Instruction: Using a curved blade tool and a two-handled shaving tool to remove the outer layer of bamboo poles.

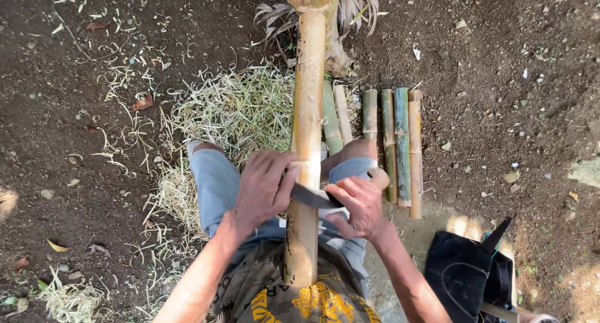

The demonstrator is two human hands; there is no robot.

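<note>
Between the knees, both hands (312, 195) gripping a knife (312, 198) against a bamboo pole (308, 110); black bag (462, 270) nearby.

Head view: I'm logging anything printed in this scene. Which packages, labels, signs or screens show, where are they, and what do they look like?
No packages, labels, signs or screens show.
Printed shirt: bottom centre, worn by the person, grey-olive with yellow lettering, partly behind the bamboo pole.
Black bag: bottom right on the soil, dark fabric with a faint curved outline, no readable print.
</note>
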